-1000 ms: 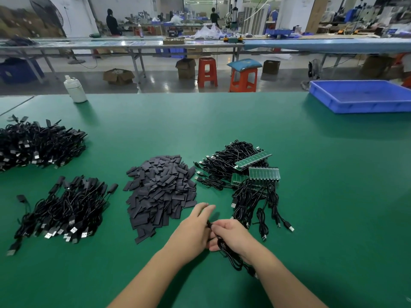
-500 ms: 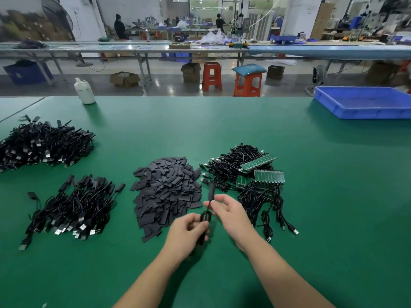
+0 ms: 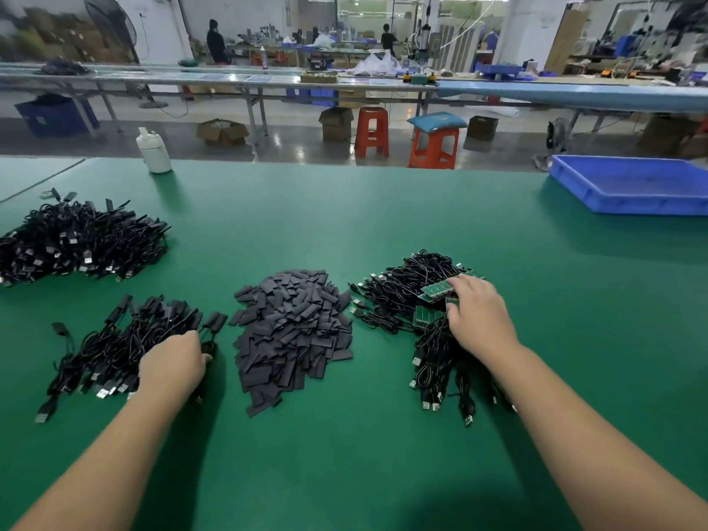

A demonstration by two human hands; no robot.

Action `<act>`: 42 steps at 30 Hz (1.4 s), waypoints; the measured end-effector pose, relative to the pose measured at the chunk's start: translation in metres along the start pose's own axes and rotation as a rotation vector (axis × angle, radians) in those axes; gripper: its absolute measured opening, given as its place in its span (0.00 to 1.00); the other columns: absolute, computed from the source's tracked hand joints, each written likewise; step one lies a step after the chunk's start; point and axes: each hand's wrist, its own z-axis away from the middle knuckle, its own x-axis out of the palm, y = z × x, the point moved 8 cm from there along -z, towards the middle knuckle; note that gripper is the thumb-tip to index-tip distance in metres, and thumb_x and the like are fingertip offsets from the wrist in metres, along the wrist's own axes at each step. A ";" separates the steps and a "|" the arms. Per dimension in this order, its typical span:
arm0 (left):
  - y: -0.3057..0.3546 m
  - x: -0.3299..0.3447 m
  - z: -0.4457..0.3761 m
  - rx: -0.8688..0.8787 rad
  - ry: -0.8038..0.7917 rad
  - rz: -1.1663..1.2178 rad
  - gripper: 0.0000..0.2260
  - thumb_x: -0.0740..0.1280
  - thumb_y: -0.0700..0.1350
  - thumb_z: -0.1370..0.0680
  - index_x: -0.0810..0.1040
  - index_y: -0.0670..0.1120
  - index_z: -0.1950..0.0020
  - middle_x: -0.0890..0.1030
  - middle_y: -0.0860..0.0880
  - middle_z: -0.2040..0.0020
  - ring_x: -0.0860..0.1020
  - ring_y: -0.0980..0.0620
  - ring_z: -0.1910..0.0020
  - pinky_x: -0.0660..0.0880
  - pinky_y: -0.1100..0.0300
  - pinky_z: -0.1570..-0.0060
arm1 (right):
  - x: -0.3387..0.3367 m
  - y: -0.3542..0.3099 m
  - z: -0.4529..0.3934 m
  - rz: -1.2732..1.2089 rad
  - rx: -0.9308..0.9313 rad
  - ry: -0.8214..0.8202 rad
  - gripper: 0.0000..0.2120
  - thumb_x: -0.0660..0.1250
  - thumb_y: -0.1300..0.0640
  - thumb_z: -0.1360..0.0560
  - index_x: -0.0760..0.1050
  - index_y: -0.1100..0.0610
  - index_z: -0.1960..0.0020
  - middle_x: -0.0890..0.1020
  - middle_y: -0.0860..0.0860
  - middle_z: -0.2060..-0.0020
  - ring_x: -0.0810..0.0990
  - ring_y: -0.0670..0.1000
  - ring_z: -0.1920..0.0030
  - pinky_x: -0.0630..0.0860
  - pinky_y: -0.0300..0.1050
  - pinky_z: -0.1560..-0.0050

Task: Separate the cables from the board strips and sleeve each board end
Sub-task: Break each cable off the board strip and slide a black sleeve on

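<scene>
Take the heap of flat dark-grey sleeve pieces [image 3: 293, 327] in the middle of the green desk [image 3: 383, 473] as the landmark. To its right lies a tangle of black cables still joined to green circuit-board strips [image 3: 436, 291], and the right hand [image 3: 479, 320] is on top of that tangle, its fingers bent down over the near end of the uppermost strip. Whether it already pinches the strip or only touches it I cannot tell, since the palm hides the fingertips' underside.

That strip lies with its long axis slanting from lower left to upper right, up and away from the heap, and the right hand meets it at its right-hand portion. More strips sit just below it, partly under the same hand, with the cables [image 3: 440, 362] trailing toward the person. The right hand is plainly the nearer one for the next pick; the left would have to cross over the sleeve heap.

To the left of the heap is a pile of black cables with sleeved ends [image 3: 115, 350], and the left hand [image 3: 172, 364] rests at that pile's near right edge, fingers curled downward against a cable there. It looks like a setting-down grip, but whether it clasps the cable or has let go is not clear. A bigger pile of black cables [image 3: 76, 243] lies farther back on the left.

By my judgement the coming move is lifting one strip along its slant, toward the heap.
</scene>
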 end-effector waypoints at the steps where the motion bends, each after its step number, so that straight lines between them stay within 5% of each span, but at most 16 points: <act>1: 0.003 -0.002 -0.001 0.005 0.024 -0.027 0.11 0.66 0.52 0.21 0.68 0.47 0.54 0.74 0.50 0.61 0.74 0.50 0.65 0.72 0.57 0.68 | 0.005 0.005 -0.005 0.035 0.006 -0.064 0.24 0.62 0.54 0.19 0.63 0.55 0.24 0.69 0.52 0.27 0.64 0.55 0.26 0.62 0.55 0.26; 3: 0.011 -0.007 -0.002 0.040 0.096 -0.043 0.05 0.66 0.46 0.21 0.71 0.48 0.48 0.71 0.50 0.57 0.73 0.49 0.62 0.70 0.56 0.69 | 0.014 0.012 -0.013 0.055 0.019 -0.168 0.27 0.62 0.51 0.19 0.60 0.54 0.23 0.71 0.53 0.28 0.67 0.56 0.28 0.65 0.55 0.28; 8: 0.027 0.009 -0.008 0.229 0.057 -0.145 0.15 0.62 0.37 0.22 0.77 0.51 0.39 0.73 0.48 0.47 0.73 0.47 0.46 0.74 0.56 0.54 | 0.019 0.018 -0.017 0.034 0.031 -0.238 0.25 0.65 0.48 0.20 0.65 0.51 0.25 0.75 0.54 0.33 0.72 0.56 0.33 0.70 0.55 0.32; 13: 0.015 0.016 -0.018 0.156 0.005 -0.094 0.10 0.60 0.35 0.22 0.77 0.45 0.45 0.71 0.47 0.50 0.74 0.46 0.51 0.75 0.54 0.55 | 0.011 0.016 -0.017 -0.020 0.009 -0.222 0.15 0.64 0.48 0.19 0.75 0.49 0.33 0.77 0.50 0.41 0.75 0.53 0.39 0.66 0.54 0.32; 17: 0.033 -0.003 -0.016 0.135 0.056 -0.085 0.08 0.62 0.38 0.23 0.78 0.46 0.48 0.71 0.48 0.55 0.74 0.47 0.55 0.72 0.56 0.60 | -0.001 0.008 -0.012 -0.155 -0.013 -0.213 0.12 0.66 0.52 0.20 0.80 0.52 0.38 0.81 0.50 0.45 0.79 0.54 0.45 0.75 0.52 0.40; 22: 0.131 -0.063 0.018 0.362 0.213 0.463 0.09 0.63 0.46 0.20 0.83 0.51 0.44 0.83 0.51 0.50 0.80 0.51 0.56 0.79 0.55 0.55 | -0.009 -0.013 -0.009 -0.186 -0.030 -0.218 0.10 0.67 0.50 0.20 0.83 0.53 0.45 0.85 0.50 0.52 0.81 0.52 0.52 0.78 0.52 0.46; 25: 0.211 -0.087 0.063 0.584 0.103 0.734 0.12 0.65 0.53 0.21 0.81 0.54 0.40 0.84 0.56 0.50 0.79 0.57 0.56 0.78 0.57 0.48 | -0.013 -0.031 -0.006 -0.189 -0.060 -0.202 0.10 0.66 0.50 0.20 0.84 0.52 0.46 0.85 0.50 0.54 0.82 0.53 0.53 0.78 0.48 0.48; 28: 0.270 -0.083 0.094 0.653 -0.063 0.805 0.19 0.65 0.56 0.21 0.75 0.53 0.32 0.82 0.54 0.43 0.79 0.55 0.46 0.74 0.57 0.39 | -0.018 -0.043 0.000 -0.207 -0.089 -0.183 0.09 0.67 0.50 0.21 0.84 0.50 0.47 0.85 0.49 0.53 0.81 0.53 0.51 0.77 0.48 0.47; 31: 0.296 -0.073 0.106 0.653 -0.136 0.847 0.07 0.64 0.52 0.20 0.79 0.51 0.50 0.82 0.52 0.59 0.78 0.54 0.59 0.74 0.55 0.54 | -0.021 -0.045 0.006 -0.228 -0.095 -0.182 0.08 0.68 0.51 0.22 0.84 0.50 0.48 0.86 0.49 0.53 0.81 0.53 0.50 0.77 0.48 0.47; 33: 0.299 -0.069 0.107 0.609 -0.124 0.905 0.15 0.64 0.50 0.20 0.70 0.51 0.66 0.71 0.54 0.73 0.67 0.57 0.72 0.65 0.57 0.68 | -0.023 -0.042 0.009 -0.246 -0.084 -0.169 0.07 0.68 0.52 0.22 0.85 0.50 0.49 0.86 0.48 0.52 0.81 0.52 0.50 0.76 0.47 0.47; 36: 0.298 -0.069 0.111 0.559 -0.113 0.983 0.14 0.64 0.50 0.20 0.73 0.52 0.66 0.72 0.54 0.74 0.67 0.56 0.74 0.63 0.64 0.73 | -0.027 -0.040 0.011 -0.263 -0.075 -0.126 0.07 0.69 0.53 0.22 0.85 0.51 0.49 0.86 0.48 0.54 0.81 0.51 0.52 0.75 0.44 0.50; 39: 0.299 -0.070 0.112 0.525 -0.141 1.057 0.10 0.66 0.50 0.21 0.78 0.50 0.61 0.81 0.49 0.65 0.71 0.54 0.69 0.70 0.58 0.65 | -0.032 -0.042 0.013 -0.244 -0.097 -0.073 0.08 0.69 0.53 0.22 0.85 0.53 0.49 0.84 0.50 0.55 0.80 0.52 0.53 0.74 0.45 0.51; 42: 0.298 -0.072 0.111 0.473 -0.145 1.124 0.12 0.68 0.50 0.23 0.76 0.51 0.66 0.81 0.48 0.66 0.68 0.58 0.73 0.66 0.62 0.70 | -0.033 -0.042 0.015 -0.219 -0.113 -0.051 0.08 0.68 0.52 0.22 0.85 0.54 0.50 0.83 0.51 0.56 0.80 0.53 0.53 0.73 0.46 0.52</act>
